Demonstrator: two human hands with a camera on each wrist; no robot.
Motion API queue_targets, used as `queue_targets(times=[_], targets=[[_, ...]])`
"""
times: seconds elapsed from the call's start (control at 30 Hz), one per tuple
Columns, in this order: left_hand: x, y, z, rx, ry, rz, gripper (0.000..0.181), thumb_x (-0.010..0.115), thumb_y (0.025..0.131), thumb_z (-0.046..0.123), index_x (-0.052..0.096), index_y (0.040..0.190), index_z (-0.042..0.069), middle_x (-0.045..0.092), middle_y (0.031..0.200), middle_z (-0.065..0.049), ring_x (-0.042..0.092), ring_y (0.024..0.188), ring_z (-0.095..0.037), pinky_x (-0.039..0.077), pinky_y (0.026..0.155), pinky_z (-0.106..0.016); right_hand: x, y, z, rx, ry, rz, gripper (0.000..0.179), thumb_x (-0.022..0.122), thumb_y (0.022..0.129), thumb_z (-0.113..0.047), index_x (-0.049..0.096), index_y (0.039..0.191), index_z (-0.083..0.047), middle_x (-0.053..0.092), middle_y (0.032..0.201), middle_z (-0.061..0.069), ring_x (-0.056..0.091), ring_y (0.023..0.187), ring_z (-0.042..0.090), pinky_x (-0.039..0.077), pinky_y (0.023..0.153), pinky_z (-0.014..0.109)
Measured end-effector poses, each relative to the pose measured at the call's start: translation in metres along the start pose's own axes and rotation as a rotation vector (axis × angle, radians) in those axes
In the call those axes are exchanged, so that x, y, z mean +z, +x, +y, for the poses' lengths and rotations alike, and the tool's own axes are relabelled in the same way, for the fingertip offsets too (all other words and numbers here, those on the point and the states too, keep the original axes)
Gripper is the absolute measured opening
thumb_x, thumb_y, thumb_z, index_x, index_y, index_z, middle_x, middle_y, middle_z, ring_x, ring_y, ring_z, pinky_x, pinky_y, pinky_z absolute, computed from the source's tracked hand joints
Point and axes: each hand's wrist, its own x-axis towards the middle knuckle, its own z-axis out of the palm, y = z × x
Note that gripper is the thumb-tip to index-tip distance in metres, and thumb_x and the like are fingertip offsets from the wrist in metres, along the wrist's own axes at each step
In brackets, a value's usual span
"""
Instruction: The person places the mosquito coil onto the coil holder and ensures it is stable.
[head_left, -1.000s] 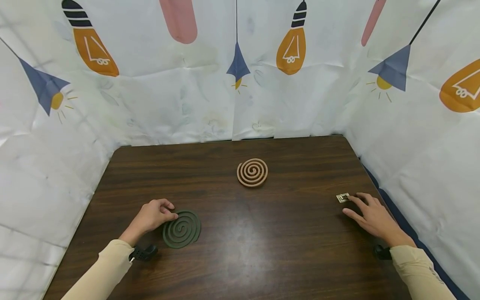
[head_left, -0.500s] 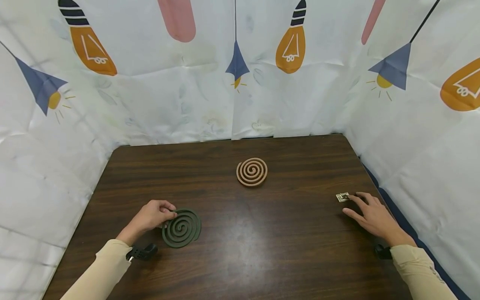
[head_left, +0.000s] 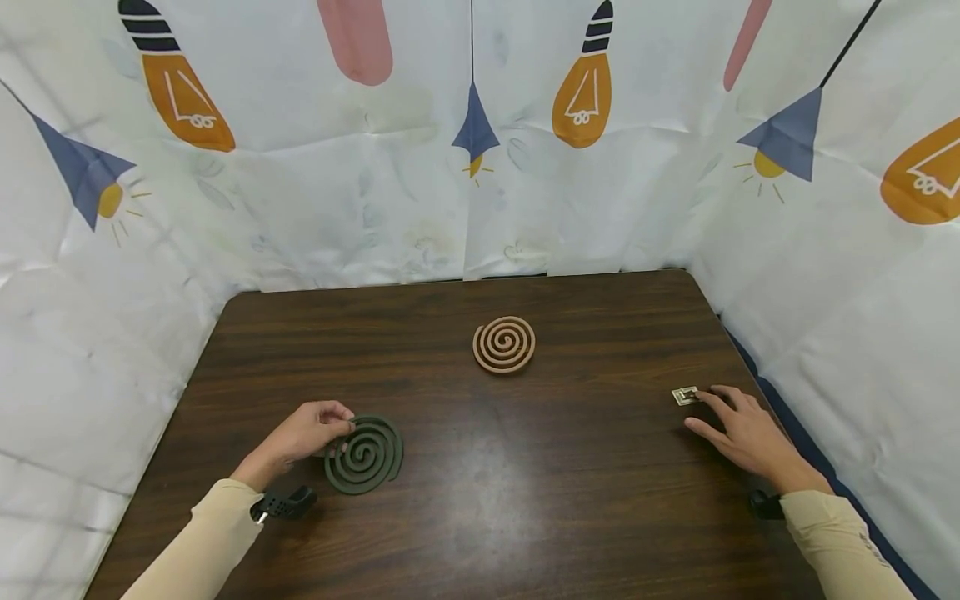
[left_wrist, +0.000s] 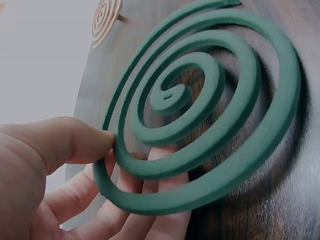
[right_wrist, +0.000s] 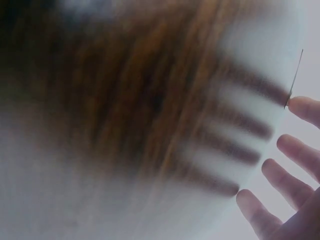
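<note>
A green mosquito coil [head_left: 364, 454] is at the left of the table, near my left hand [head_left: 309, 435]. In the left wrist view, that hand pinches the coil's outer rings, thumb on top and fingers underneath. The coil is tilted, with a gap between its near side and the wood. Over at the right, my right hand [head_left: 748, 437] has its fingers spread, the index fingertip touching a small flat metal coil stand [head_left: 683, 396]. The right wrist view shows this stand edge-on as a thin dark line [right_wrist: 295, 77] at one fingertip.
A brown mosquito coil [head_left: 505, 345] sits raised a little toward the back middle of the dark wooden table [head_left: 585, 467]. White curtains [head_left: 375, 208] printed with lamps enclose the back and sides. Dark blue cloth [head_left: 795, 425] shows past the right edge.
My left hand's fingers have slid under the green coil's edge and raised it slightly off the table. The right hand and the stand stay where they were.
</note>
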Motion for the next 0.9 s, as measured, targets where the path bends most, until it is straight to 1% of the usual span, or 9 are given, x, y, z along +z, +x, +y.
queue_targets(times=[0.13, 0.23, 0.33, 0.5, 0.7, 0.9], targets=[[0.0018, 0.0015, -0.0004, -0.023, -0.075, -0.023, 0.027, 0.06, 0.104, 0.018, 0.059, 0.119, -0.005, 0.072, 0.089, -0.004, 0.068, 0.074, -0.016, 0.061, 0.065, -0.034, -0.0009, 0.0001, -0.0024, -0.003, 0.003, -0.009, 0.074, 0.061, 0.1, -0.055, 0.05, 0.148, 0.001, 0.04, 0.15, 0.033, 0.042, 0.131, 0.06, 0.038, 0.101, 0.078], [0.0025, 0.0039, -0.0004, -0.033, -0.103, -0.031, 0.032, 0.066, 0.1, 0.02, 0.058, 0.121, -0.004, 0.071, 0.083, -0.001, 0.067, 0.07, -0.016, 0.06, 0.064, -0.033, -0.0011, -0.0002, -0.0021, -0.002, 0.0, -0.009, 0.074, 0.061, 0.1, -0.056, 0.05, 0.148, 0.0, 0.04, 0.15, 0.033, 0.042, 0.131, 0.06, 0.038, 0.101, 0.078], [0.0031, 0.0061, -0.0015, -0.023, -0.112, -0.046, 0.041, 0.072, 0.096, 0.019, 0.055, 0.125, -0.005, 0.07, 0.079, 0.001, 0.066, 0.067, -0.015, 0.059, 0.063, -0.032, -0.0009, 0.0002, 0.0004, -0.003, -0.007, -0.006, 0.074, 0.061, 0.1, -0.056, 0.051, 0.148, -0.001, 0.04, 0.149, 0.032, 0.042, 0.131, 0.06, 0.037, 0.101, 0.078], [0.0031, 0.008, -0.0036, -0.016, -0.161, -0.086, 0.048, 0.075, 0.093, 0.015, 0.052, 0.13, -0.006, 0.071, 0.083, 0.0, 0.067, 0.066, -0.014, 0.061, 0.063, -0.032, 0.0009, 0.0015, 0.0049, -0.007, -0.025, -0.005, 0.075, 0.061, 0.099, -0.058, 0.051, 0.149, -0.003, 0.041, 0.15, 0.031, 0.042, 0.131, 0.059, 0.036, 0.102, 0.079], [0.0025, 0.0082, -0.0041, 0.007, -0.214, -0.138, 0.052, 0.074, 0.095, 0.012, 0.047, 0.136, -0.007, 0.074, 0.088, -0.002, 0.068, 0.069, -0.014, 0.062, 0.064, -0.032, 0.0011, 0.001, 0.0042, -0.005, -0.033, -0.007, 0.078, 0.062, 0.098, -0.06, 0.049, 0.15, -0.003, 0.04, 0.151, 0.031, 0.042, 0.131, 0.06, 0.036, 0.102, 0.079], [0.004, 0.0072, -0.0034, 0.013, -0.247, -0.155, 0.055, 0.073, 0.096, 0.012, 0.044, 0.139, -0.008, 0.075, 0.092, -0.002, 0.07, 0.073, -0.013, 0.063, 0.065, -0.031, 0.0, -0.0001, -0.0008, -0.004, -0.046, -0.009, 0.08, 0.065, 0.095, -0.06, 0.05, 0.149, -0.003, 0.042, 0.15, 0.032, 0.043, 0.131, 0.06, 0.038, 0.101, 0.079]])
